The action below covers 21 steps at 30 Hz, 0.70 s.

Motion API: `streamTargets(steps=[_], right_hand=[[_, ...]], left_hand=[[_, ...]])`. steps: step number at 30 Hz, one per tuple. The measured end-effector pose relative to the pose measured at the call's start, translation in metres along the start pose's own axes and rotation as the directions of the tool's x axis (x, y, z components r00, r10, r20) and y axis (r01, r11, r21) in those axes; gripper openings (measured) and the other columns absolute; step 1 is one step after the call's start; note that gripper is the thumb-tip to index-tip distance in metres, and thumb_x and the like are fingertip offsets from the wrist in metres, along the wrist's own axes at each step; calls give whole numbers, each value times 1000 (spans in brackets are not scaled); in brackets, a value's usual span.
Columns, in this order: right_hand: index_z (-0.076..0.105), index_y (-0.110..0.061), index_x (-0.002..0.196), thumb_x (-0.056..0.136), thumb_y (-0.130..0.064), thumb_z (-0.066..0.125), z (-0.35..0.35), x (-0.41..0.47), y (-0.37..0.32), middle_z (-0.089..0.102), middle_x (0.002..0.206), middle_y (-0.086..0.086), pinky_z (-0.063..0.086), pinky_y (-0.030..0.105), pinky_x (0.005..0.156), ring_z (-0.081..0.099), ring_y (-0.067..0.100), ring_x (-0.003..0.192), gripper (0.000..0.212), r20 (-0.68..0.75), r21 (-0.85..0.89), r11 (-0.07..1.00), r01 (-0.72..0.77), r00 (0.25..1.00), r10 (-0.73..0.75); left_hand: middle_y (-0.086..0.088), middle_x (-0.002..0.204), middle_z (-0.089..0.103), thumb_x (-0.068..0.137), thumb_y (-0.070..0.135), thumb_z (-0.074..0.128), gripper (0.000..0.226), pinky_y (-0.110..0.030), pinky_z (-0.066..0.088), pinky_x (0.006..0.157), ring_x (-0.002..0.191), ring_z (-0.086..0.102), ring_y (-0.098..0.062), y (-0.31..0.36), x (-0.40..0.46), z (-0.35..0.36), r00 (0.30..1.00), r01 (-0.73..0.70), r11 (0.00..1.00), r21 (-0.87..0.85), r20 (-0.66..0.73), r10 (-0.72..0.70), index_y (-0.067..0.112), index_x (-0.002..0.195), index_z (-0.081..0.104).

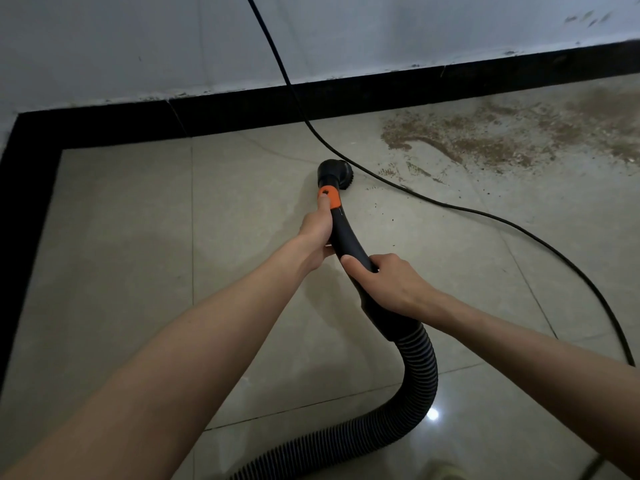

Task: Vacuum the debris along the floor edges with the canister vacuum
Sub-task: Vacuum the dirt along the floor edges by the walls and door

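Left hand (317,233) wraps the curved black plastic vac wand (341,237) up front, thumb lying along the orange collar (329,197); right hand (388,284) grips the same wand further back, fingers curled round it just ahead of where the ribbed black flexible hose (417,372) starts. Only one view, head cam.

Progress, my read: partway, maybe under half. Pale glossy floor tile (131,254) to the L of both hands, incl. the corner by the black skirting strip (242,114), looks clean. Big brown gritty debris patch (502,136) sits ahead and to the R of the hands, along the skirting, w/ loose specks trailing back toward the nozzle. That's what's left.

Round black brush nozzle (334,171) is just beyond the L thumb, on the tile, angled R toward the dirt, not in the main patch yet. Thin black power cord (381,178) runs right past the nozzle, then loops off to the R of the R hand. Canister itself not in view.
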State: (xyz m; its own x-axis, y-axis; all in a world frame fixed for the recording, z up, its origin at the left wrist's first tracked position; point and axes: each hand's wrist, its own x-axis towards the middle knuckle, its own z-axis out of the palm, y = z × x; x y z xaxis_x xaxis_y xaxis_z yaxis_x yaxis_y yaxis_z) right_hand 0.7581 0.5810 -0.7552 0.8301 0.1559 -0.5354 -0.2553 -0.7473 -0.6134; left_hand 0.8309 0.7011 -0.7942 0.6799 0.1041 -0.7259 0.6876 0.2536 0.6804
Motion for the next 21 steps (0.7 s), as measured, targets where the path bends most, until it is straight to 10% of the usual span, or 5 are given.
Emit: streamTargets(steps=[7,21], right_hand=[[52,-15,73,95,-58,43,15,-6,-21,61,72,2,48,30,66,61,20,69,49,108,-104,992,66,993,-55],[50,-18,76,94,-61,39,32,-68,13,68,83,7,55,37,78,66,26,79,48,109,-147,989,19,994,-3]], left_hand=[[-6,79,51,97,48,35,43,-31,46,62,69,51,-18,-1,-19,-39,998,56,977,-205,-10,-59,9,107,46],[-9,93,55,96,56,36,65,-33,48,67,82,55,-23,-56,-53,-31,996,70,996,-56,-48,-73,1,129,46]])
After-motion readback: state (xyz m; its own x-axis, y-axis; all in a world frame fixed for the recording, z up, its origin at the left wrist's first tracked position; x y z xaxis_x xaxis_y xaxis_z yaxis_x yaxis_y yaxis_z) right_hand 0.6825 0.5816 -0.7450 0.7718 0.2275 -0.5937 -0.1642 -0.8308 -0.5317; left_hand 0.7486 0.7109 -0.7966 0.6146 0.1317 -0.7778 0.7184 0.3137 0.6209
